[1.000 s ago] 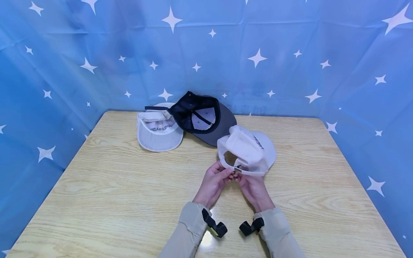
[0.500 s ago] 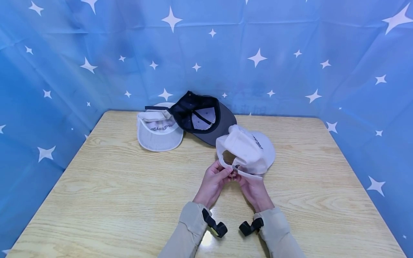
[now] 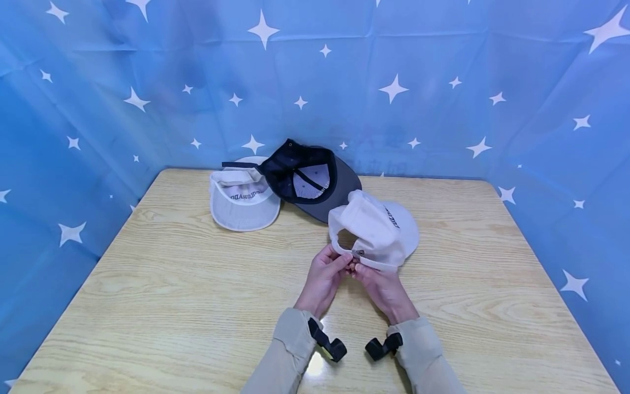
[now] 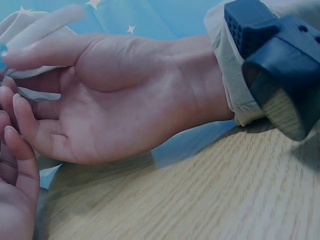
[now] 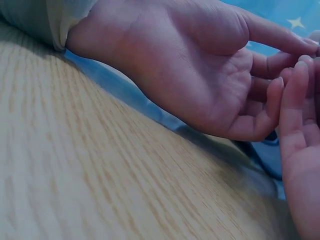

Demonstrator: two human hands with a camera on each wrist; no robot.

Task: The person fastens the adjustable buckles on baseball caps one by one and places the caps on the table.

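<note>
A white baseball cap [image 3: 374, 230] with dark lettering lies right of the middle of the table, its back opening and strap turned toward me. My left hand [image 3: 322, 276] pinches the left part of the cap's back strap between thumb and fingers. Beside it my right hand [image 3: 385, 289] pinches the strap just below the small metal buckle [image 3: 360, 253]. The fingertips of both hands nearly meet there. In the left wrist view the left hand [image 4: 120, 95] has its thumb against the pale strap, fingers curled. The right wrist view has the right hand's [image 5: 200, 75] thumb and fingers drawn together; the strap is mostly hidden.
A dark grey cap [image 3: 346, 183] lies upturned behind the white one, overlapping a light grey cap [image 3: 246, 216] lettered COLORADO on its left. The wooden table [image 3: 172, 295] ends against a blue star-patterned curtain [image 3: 315, 71].
The white cap has shifted slightly left. Its strap has changed position at the buckle, and my right thumb has come up over the strap. The other caps stay put.
</note>
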